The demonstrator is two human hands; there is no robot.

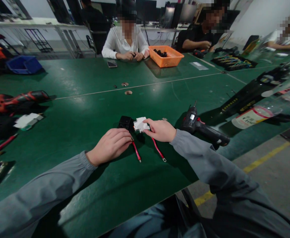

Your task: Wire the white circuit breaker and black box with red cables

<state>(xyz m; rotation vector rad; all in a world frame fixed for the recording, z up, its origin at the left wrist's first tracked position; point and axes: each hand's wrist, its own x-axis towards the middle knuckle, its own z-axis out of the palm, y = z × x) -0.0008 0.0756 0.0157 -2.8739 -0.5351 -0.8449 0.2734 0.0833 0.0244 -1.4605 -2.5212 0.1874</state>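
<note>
On the green table, my right hand point(162, 130) is closed on the edge of a small white plastic block point(140, 124), thumb and forefinger gripping its right side. A black box-shaped part point(125, 122) sits just left of the block. My left hand point(112, 143) is closed, its fingertips at the metal end of a short red cable point(136, 151). That cable slants down toward me. A second red cable point(158, 149) with a ring lug at its near end comes out from below my right hand; its far end is hidden.
A black cordless drill point(202, 127) lies right of my right hand, beside a clear bottle point(255, 115). Leftward are a red power tool point(16, 100) and another white block point(28, 121). Across the table, a person in white sits by an orange basket point(167, 60).
</note>
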